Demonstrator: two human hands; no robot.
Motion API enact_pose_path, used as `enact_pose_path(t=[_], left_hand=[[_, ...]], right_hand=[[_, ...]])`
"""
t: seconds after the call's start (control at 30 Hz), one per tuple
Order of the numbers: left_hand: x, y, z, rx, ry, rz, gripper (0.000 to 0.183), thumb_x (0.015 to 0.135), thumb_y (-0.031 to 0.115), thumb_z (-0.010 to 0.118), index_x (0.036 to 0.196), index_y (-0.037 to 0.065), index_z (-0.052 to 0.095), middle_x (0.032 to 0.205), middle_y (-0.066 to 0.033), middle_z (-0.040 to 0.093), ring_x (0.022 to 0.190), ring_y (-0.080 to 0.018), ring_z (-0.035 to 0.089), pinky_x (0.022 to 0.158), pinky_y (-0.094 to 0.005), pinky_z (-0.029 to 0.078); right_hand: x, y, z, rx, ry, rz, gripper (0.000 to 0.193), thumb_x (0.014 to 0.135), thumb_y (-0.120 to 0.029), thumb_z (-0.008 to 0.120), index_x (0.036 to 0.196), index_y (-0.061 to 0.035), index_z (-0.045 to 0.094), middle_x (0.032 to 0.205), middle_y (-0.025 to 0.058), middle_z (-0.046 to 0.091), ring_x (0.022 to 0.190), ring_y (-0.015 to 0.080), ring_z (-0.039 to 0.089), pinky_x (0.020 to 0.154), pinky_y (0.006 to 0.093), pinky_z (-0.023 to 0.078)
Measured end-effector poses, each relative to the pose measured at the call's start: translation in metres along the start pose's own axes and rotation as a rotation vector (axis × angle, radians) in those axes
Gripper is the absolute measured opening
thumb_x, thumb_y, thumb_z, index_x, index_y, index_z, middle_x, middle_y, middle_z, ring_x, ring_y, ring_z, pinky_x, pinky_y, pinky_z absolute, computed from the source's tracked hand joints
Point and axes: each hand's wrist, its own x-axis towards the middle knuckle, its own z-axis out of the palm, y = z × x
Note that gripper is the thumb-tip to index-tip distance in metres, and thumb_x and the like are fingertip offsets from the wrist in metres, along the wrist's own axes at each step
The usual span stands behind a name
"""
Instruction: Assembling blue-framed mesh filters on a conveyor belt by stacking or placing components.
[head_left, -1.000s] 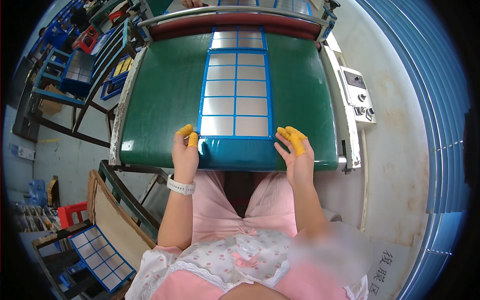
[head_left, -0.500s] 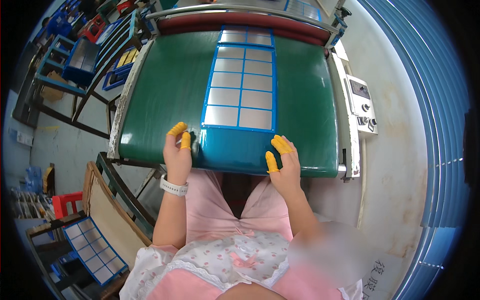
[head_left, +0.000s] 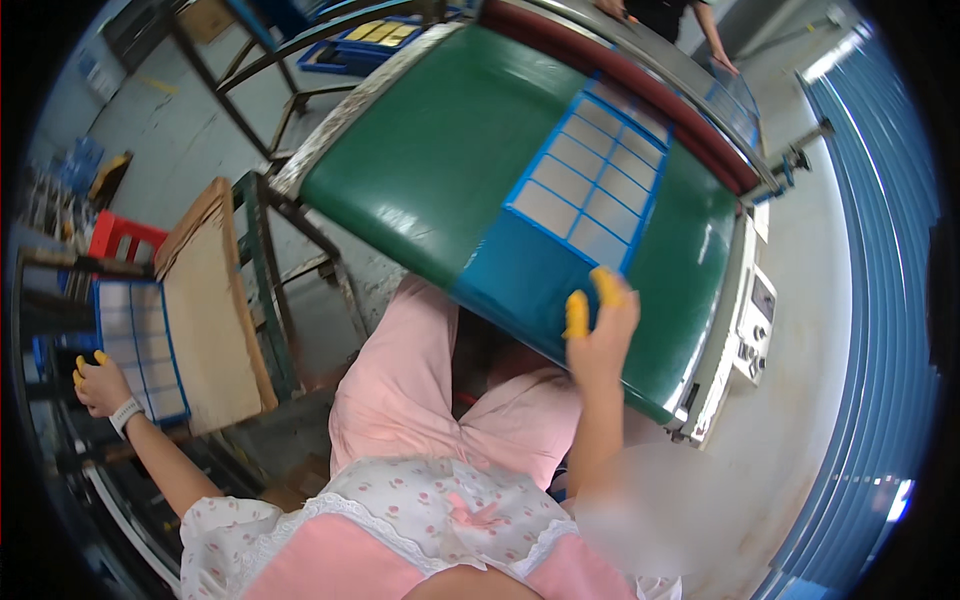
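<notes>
Swung far out to the left since half a second ago with the left hand [head_left: 103, 388], away from the front of the glossy green conveyor belt [head_left: 430, 150] and over to the flat blue-bordered sheet of silvery rectangular panels [head_left: 150, 330] at lower left. Partly bent at the fingers, capped in yellow at the tips, right at that sheet's left edge; cannot tell whether pinching it or merely touching. At the wrist, a pale watch strap [head_left: 126, 413]. Just right of the sheet, a tan, rough-edged board [head_left: 215, 330], in the same place beside it as earlier.

Kept near the belt's front with the right hand [head_left: 604, 335], over the glossy blue strip [head_left: 525, 285]. Opened wide between yellow-capped thumb and forefinger, with nothing visible in between; close to the near right corner of the second blue-bordered panelled sheet [head_left: 545, 208], though cannot tell whether touching. Carried a little farther from the belt's front edge than before, with that second sheet lying flat, short of the dark red roller [head_left: 610, 70].

Slanted across the view now instead of nearly square to it, with belt and roller alike. Newly in sight beyond the roller, a co-worker's hand [head_left: 722, 62].
</notes>
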Motion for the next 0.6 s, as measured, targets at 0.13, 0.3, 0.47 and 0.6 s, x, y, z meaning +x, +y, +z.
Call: enact_pose_path(t=[0.13, 0.3, 0.47, 0.6], left_hand=[[-0.014, -0.056, 0.015, 0.039, -0.339, -0.068, 0.040, 0.077, 0.046, 0.046, 0.090, 0.010, 0.058, 0.092, -0.0137, 0.057, 0.087, -0.0309, 0.055, 0.067, -0.0435, 0.047], [-0.047, -0.067, 0.048, -0.058, -0.268, 0.001, 0.026, 0.072, 0.034, 0.052, 0.074, 0.010, 0.061, 0.075, -0.0101, 0.060, 0.075, -0.0259, 0.058, 0.060, -0.0382, 0.046], [-0.062, -0.064, 0.047, -0.146, -0.118, -0.033, 0.028, 0.074, 0.023, 0.053, 0.097, 0.008, 0.058, 0.099, -0.0108, 0.055, 0.098, -0.0255, 0.047, 0.081, -0.0397, 0.037], [-0.061, -0.061, 0.050, -0.161, -0.273, -0.076, 0.027, 0.075, 0.021, 0.052, 0.098, 0.007, 0.057, 0.099, -0.0120, 0.054, 0.098, -0.0261, 0.046, 0.082, -0.0391, 0.037]], right_hand=[[0.061, 0.009, 0.015, -0.422, -0.361, 0.118, 0.034, 0.079, -0.029, 0.050, 0.100, -0.0017, 0.052, 0.107, 0.0147, 0.051, 0.101, 0.0316, 0.045, 0.092, 0.0446, 0.024], [0.070, 0.038, 0.023, -0.525, -0.436, 0.078, 0.039, 0.081, -0.033, 0.046, 0.107, -0.0033, 0.049, 0.104, 0.0086, 0.055, 0.103, 0.0245, 0.045, 0.092, 0.0501, 0.019], [0.075, 0.053, 0.017, -0.403, -0.398, 0.166, 0.036, 0.079, -0.023, 0.051, 0.109, -0.0049, 0.048, 0.103, 0.0083, 0.055, 0.098, 0.0250, 0.048, 0.096, 0.0466, 0.017], [0.058, 0.039, 0.014, -0.268, -0.242, 0.128, 0.034, 0.079, -0.016, 0.049, 0.110, -0.0025, 0.048, 0.103, 0.0141, 0.054, 0.094, 0.0284, 0.049, 0.095, 0.0421, 0.019]])
